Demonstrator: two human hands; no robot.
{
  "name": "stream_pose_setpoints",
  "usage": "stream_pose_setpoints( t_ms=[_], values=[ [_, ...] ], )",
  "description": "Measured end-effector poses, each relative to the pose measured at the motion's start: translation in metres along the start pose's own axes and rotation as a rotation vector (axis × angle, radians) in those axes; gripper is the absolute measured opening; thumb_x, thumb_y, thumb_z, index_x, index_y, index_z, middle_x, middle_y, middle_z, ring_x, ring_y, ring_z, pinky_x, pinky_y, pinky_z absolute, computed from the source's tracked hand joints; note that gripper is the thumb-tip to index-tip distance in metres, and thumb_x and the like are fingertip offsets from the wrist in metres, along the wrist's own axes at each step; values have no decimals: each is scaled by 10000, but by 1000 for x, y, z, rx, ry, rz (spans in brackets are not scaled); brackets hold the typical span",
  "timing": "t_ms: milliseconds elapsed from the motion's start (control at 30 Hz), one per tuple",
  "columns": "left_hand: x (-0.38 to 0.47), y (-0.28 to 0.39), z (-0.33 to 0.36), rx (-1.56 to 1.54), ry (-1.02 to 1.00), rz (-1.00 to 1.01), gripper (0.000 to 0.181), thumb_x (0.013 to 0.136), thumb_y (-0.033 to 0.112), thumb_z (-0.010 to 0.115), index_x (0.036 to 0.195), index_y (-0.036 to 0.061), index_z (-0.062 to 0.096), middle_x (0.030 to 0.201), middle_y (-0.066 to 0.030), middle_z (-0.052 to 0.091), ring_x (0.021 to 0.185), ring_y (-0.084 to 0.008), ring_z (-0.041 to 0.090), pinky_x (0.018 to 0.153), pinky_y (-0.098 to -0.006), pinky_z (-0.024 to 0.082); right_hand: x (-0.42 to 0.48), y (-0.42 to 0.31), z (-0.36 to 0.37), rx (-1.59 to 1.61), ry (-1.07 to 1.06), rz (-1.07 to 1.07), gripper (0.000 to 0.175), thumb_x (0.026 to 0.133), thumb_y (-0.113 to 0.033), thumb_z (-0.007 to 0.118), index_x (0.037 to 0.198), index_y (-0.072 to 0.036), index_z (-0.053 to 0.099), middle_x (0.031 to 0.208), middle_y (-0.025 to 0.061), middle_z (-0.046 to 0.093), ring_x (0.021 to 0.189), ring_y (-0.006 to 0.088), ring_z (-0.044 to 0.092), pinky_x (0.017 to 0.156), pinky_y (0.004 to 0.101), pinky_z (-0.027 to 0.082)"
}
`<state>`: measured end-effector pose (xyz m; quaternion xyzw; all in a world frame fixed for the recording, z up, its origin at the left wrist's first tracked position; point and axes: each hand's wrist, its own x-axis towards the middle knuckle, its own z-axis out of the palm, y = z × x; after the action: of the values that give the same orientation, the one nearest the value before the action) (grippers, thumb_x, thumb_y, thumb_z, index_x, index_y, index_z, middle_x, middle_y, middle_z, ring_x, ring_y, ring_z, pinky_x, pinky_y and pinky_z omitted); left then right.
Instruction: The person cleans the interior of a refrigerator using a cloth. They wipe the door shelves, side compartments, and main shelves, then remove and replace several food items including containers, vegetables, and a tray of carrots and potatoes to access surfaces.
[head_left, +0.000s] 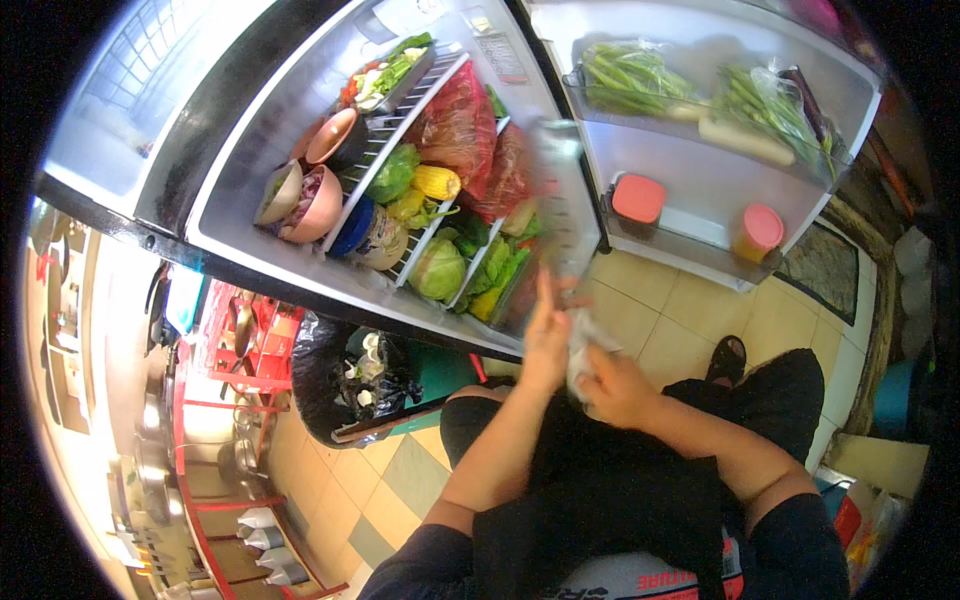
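My left hand (549, 330) is at the lower end of a clear, bottle-like container (561, 195), its fingers around the base. The container stands out blurred against the open fridge (270, 255). My right hand (616, 384) grips a white cloth (589, 341) just below and to the right, close to my left hand. On the fridge shelves are a green cabbage (439, 270), a corn cob (436, 182), red plastic bags (454, 131), pink bowls (319, 206), a blue-lidded jar (379, 240) and a tray of cut vegetables (397, 79).
The open fridge door (675, 157) holds bagged green vegetables (630, 75), a white radish (742, 139) and red-lidded containers (639, 199). Below the fridge at left is a bin with a black liner (315, 375). A red rack (199, 465) with bottles stands further left.
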<state>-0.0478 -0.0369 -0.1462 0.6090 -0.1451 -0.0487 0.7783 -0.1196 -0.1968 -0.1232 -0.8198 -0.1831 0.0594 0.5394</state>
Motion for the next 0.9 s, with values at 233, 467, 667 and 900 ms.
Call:
stream_pose_setpoints(
  t_ms=[233, 467, 667, 900],
  values=[
    [-2, 15, -4, 47, 75, 55, 935, 1054, 532, 668, 1763, 201, 156, 1571, -127, 502, 1246, -311, 629, 978, -441, 580, 0, -4, -7, -447, -312, -135, 410, 916, -261, 704, 1235, -18, 620, 1198, 236, 706, 1243, 409, 615, 1087, 555, 421],
    [-4, 3, 2, 65, 131, 98, 911, 1075, 480, 665, 1765, 203, 139, 1543, -129, 532, 1218, -286, 645, 943, -419, 580, 5, -22, -18, -312, -401, 99, 465, 869, -295, 763, 1236, -37, 637, 1193, 225, 710, 1239, 417, 613, 1083, 532, 435],
    [7, 14, -1, 5, 267, 168, 865, 1091, 427, 661, 1758, 150, 184, 1547, -119, 505, 1195, -253, 622, 952, -387, 556, 3, -8, -42, -239, -126, 2, 509, 836, -267, 758, 1248, -2, 620, 1246, 257, 682, 1256, 447, 597, 1072, 541, 439],
    [-5, 2, 4, -19, 177, 124, 814, 1092, 390, 669, 1738, 114, 257, 1535, -111, 500, 1221, -242, 606, 981, -385, 550, -2, -10, -8, -499, -242, -115, 566, 798, -210, 748, 1291, 34, 616, 1269, 257, 685, 1283, 441, 606, 1073, 595, 413]
  ],
)
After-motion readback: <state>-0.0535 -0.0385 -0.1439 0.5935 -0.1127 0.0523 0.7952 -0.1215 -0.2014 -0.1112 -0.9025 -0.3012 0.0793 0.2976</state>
